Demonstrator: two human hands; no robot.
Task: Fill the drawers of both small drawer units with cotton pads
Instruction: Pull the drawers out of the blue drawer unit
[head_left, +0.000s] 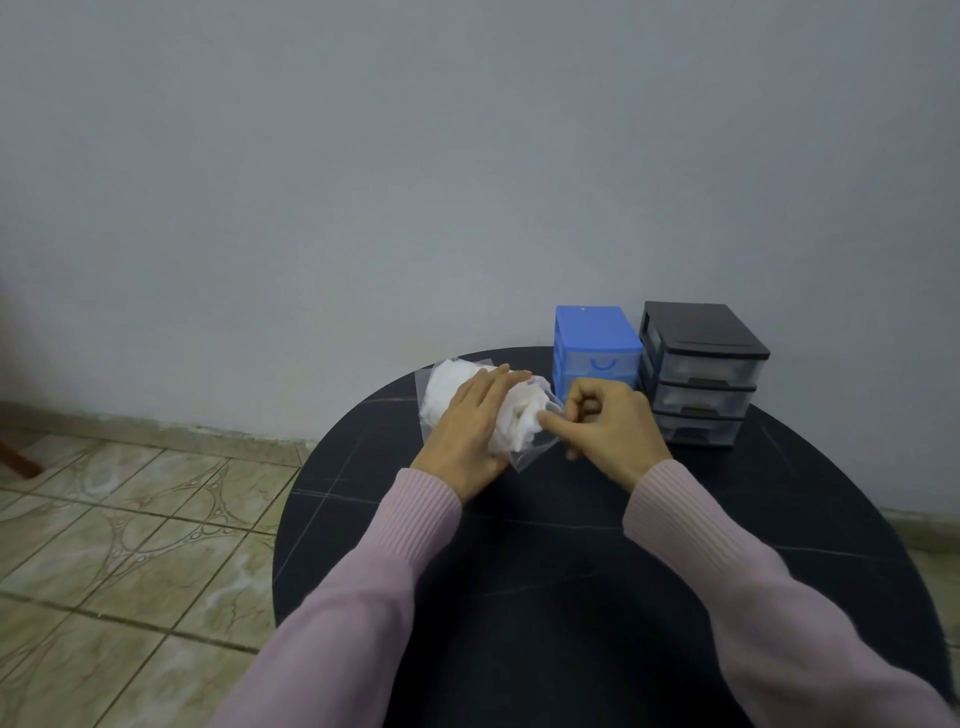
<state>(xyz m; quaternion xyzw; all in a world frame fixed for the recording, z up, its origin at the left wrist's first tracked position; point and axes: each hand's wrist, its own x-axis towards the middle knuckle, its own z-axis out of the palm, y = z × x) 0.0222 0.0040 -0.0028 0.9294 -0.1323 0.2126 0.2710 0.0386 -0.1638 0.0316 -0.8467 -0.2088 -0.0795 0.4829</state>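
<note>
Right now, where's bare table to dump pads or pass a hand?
Free: the near half of the black table, between the two sleeves, and the strip left of the bag of cotton pads. Crowded: far right edge, where blue unit, black unit, left hand and right hand bunch.

Two drawer units: one blue (596, 345), one black (702, 371) showing three drawers. One plastic bag (485, 410) of cotton pads (522, 415); their count is unclear.

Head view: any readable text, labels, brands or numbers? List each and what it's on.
None readable.
Blue drawer unit: a blue curved handle shape on the top drawer, no lettering.
Black drawer unit: no markings visible.
Clear plastic bag of cotton pads: no print discernible.
</note>
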